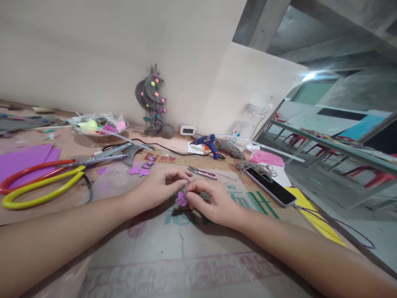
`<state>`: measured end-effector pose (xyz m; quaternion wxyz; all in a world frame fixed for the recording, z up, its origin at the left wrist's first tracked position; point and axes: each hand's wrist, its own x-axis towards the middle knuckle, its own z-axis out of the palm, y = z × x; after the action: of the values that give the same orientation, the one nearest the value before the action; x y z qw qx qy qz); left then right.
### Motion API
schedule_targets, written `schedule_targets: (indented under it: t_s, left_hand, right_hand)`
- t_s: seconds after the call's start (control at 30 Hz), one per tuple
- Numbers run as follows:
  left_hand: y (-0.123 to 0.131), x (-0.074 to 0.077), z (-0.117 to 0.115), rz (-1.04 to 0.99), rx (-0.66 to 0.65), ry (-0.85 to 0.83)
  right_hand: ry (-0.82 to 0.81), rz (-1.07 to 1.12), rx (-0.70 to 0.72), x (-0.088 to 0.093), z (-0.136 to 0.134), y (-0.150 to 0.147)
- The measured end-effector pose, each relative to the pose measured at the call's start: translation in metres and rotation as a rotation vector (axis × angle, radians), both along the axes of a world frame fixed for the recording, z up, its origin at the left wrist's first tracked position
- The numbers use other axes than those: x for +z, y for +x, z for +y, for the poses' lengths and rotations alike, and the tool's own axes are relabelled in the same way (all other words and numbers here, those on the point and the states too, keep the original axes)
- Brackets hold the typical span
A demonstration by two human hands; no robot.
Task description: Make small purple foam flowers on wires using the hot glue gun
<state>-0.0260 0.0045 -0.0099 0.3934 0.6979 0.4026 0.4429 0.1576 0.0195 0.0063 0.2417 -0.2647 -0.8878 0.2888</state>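
Observation:
Over the cardboard, both hands meet with their fingers bent into a pinch. My right hand (pixel 212 200) is closed on a small purple flower (pixel 181 199), whose petals show at the thumb and fingertips. Just above the flower, the fingertips of my left hand (pixel 167 184) are closed on a thin grey cord (pixel 186 188) that seems to run down to it. Part of the cord is hidden by the fingers. Beyond the hands lie small pink-handled thread snips (pixel 203 172). Several more purple flowers (pixel 141 169) are scattered to the left of them.
Red-and-yellow-handled scissors (pixel 46 182) and purple sheets (pixel 27 163) lie left. A blue glue gun (pixel 209 144), grey yarn (pixel 229 148) and a small digital display (pixel 187 130) stand behind. At right is a phone (pixel 269 186). A grey moon-shaped ornament (pixel 151 99) leans on the wall.

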Motion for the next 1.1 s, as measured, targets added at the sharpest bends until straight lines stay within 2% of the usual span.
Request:
schedule_targets:
  t_s: [0.1,0.2,0.33,0.43,0.5,0.6,0.67,0.8,0.87,0.93,1.1]
  left_hand:
    - [-0.001,0.004,0.001,-0.244,0.072,-0.214]
    - [-0.003,0.003,0.002,-0.422,0.044,-0.349]
    - [-0.005,-0.001,0.005,-0.465,0.094,-0.290]
    - [-0.005,-0.002,0.003,-0.476,0.035,-0.270]
    - [-0.003,0.000,0.001,-0.465,-0.023,-0.327]
    - [0.000,0.002,-0.002,-0.407,-0.019,-0.370]
    - [0.003,0.001,-0.002,-0.347,-0.024,-0.306]
    - [0.004,-0.006,0.001,-0.146,-0.167,-0.138]
    - [0.003,-0.007,0.002,-0.067,-0.185,-0.111]
    - [0.002,-0.005,0.001,-0.024,-0.123,-0.095]
    - [0.002,0.006,-0.008,0.046,0.149,-0.050]
  right_hand:
    - [-0.006,-0.027,-0.048,-0.001,0.003,-0.002]
    - [-0.034,-0.024,-0.121,-0.001,0.008,-0.003]
    - [-0.079,-0.024,-0.138,-0.001,0.012,-0.002]
    - [-0.056,-0.021,-0.110,-0.002,0.012,-0.001]
    - [-0.046,-0.015,-0.102,-0.002,0.011,-0.001]
    - [-0.039,0.015,-0.084,-0.002,0.010,0.001]
    - [-0.022,0.043,-0.055,-0.002,0.009,0.002]
    - [0.042,0.066,-0.008,0.000,0.008,0.004]
    - [0.055,0.073,-0.007,0.000,0.007,0.004]
    - [0.052,0.077,-0.025,0.000,0.007,0.003]
    - [0.073,0.063,-0.154,-0.001,0.009,0.002]
